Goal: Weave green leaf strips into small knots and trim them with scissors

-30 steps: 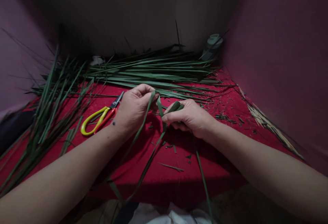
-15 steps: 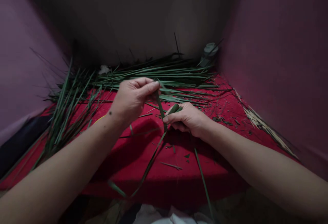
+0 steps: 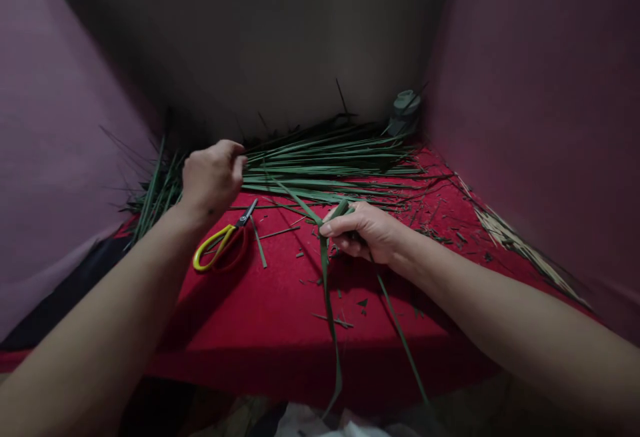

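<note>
My right hand (image 3: pixel 367 233) is closed around a small rolled bundle of green leaf (image 3: pixel 341 209), its thumb pressing on the near side. From that grip one long leaf strip (image 3: pixel 327 290) hangs over the table's front edge, and a thinner one (image 3: pixel 397 320) trails down beside it. Another leaf strip (image 3: pixel 300 202) stretches from the thumb up and left toward my left hand (image 3: pixel 215 173). The left fingers are pinched together on that strip, though its end blurs into the leaves behind. Scissors with yellow handles (image 3: pixel 214 250) lie on the red cloth below the left hand.
A heap of long green leaves (image 3: pixel 325 157) spreads along the back of the red cloth (image 3: pixel 270 303). A jar (image 3: pixel 405 113) stands at the back right. Pale thin sticks (image 3: pixel 525 253) line the right edge, and leaf scraps (image 3: pixel 445 233) are scattered about. Walls rise on three sides.
My left hand has moved left, away from the right hand, drawing the strip out. The scissors have come into full view. The right hand keeps its grip on the bundle.
</note>
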A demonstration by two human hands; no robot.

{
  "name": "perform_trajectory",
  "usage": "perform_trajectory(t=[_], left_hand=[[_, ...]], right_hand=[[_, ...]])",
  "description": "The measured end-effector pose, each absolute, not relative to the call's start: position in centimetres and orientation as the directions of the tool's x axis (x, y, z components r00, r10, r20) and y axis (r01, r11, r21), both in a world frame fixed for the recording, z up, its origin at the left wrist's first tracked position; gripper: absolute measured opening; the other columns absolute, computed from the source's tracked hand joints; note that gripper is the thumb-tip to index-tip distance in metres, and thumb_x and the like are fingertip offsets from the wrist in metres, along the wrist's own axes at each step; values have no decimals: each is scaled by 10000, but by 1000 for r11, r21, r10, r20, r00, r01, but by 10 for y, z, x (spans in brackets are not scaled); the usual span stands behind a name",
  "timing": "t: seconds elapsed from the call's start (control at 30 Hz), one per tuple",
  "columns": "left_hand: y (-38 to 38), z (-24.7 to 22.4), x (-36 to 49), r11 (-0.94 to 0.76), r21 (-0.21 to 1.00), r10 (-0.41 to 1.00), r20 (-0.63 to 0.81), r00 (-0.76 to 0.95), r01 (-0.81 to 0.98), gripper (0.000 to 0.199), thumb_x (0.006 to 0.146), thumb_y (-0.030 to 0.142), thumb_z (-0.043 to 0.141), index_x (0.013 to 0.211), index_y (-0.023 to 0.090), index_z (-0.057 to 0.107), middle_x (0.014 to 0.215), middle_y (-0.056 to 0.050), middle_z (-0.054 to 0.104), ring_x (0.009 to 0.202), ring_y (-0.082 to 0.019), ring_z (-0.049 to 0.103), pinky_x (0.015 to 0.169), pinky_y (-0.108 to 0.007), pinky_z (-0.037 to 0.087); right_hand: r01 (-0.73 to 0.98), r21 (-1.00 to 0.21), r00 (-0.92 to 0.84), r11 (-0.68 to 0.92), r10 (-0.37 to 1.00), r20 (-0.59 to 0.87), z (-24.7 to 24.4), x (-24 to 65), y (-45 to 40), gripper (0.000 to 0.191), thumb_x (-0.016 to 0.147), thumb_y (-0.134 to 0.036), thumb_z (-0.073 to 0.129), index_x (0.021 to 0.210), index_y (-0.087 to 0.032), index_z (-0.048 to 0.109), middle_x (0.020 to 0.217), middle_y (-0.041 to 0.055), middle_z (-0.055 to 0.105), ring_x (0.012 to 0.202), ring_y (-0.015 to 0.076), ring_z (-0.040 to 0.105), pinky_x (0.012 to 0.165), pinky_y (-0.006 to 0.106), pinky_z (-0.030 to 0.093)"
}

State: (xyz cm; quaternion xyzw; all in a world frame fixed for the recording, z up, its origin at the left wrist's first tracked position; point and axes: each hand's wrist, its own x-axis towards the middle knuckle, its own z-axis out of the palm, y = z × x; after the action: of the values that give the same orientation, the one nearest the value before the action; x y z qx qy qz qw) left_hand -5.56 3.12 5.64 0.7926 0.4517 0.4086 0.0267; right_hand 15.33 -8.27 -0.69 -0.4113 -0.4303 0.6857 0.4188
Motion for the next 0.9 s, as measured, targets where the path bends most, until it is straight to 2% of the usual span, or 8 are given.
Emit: perform_trajectory(t=[0.03,0.13,0.2,0.33,0.43,0.57,0.73,0.9], left_hand=[[21,51,-56,-622,371,728,598,335,690,146,736,160,599,871,155,655,754,-8,630,767,-147,574,774,-311,439],[0,31,-49,-836,135,512,539,669,532,336,778,170,592,1114,158,598,1014,-91,610,914,-178,559,772,-313,472],[-2,17,-43,-891,-6,378,544,749,454,252,800,212,596,1049,210,635,1018,-85,609,957,-203,529,792,-353,474],[12,14,-38,-890,-150,259,610,749,430,171,869,202,501,898,211,669,934,-65,643,875,-188,527,755,-344,481],[18,34,-42,-812,-285,221,657,720,509,225,887,164,444,961,198,654,989,-69,644,891,-195,520,782,-350,468],[11,49,-43,-708,-458,194,606,771,538,242,899,148,393,1009,163,608,1009,-87,628,926,-218,519,839,-400,427],[2,30,-32,-816,-398,120,593,796,419,177,886,171,419,961,150,578,779,-56,594,760,-182,528,864,-394,426],[-1,32,-31,-878,-297,163,554,817,376,227,890,170,374,891,215,596,800,-37,611,748,-166,547,923,-393,397]], right_hand=[[-225,-933,-316,-281,927,-203,-7,153,-83,206,615,-254,706,568,-143,539,387,-59,476,292,27,333,283,159,186],[-234,-928,-322,-290,924,-208,-7,152,-84,212,616,-242,700,552,-144,524,384,-60,468,297,26,340,285,156,186],[-237,-929,-319,-284,926,-202,-6,152,-84,197,616,-237,696,561,-144,532,385,-61,468,299,28,340,285,156,177],[-246,-938,-308,-246,937,-165,-4,154,-83,192,621,-236,694,559,-140,538,387,-62,467,296,27,325,285,160,168],[-275,-936,-285,-221,948,-140,-4,156,-81,184,616,-215,689,545,-138,537,380,-64,455,295,26,321,286,161,180],[-313,-926,-292,-210,949,-117,-4,158,-80,191,609,-200,692,525,-134,533,390,-58,469,311,24,341,297,155,202],[-324,-923,-276,-208,954,-119,-2,156,-82,185,605,-198,690,530,-139,531,390,-63,459,307,23,321,298,162,185],[-299,-936,-264,-185,959,-105,-4,158,-80,190,614,-219,695,548,-144,533,398,-66,446,320,29,318,313,175,182]])
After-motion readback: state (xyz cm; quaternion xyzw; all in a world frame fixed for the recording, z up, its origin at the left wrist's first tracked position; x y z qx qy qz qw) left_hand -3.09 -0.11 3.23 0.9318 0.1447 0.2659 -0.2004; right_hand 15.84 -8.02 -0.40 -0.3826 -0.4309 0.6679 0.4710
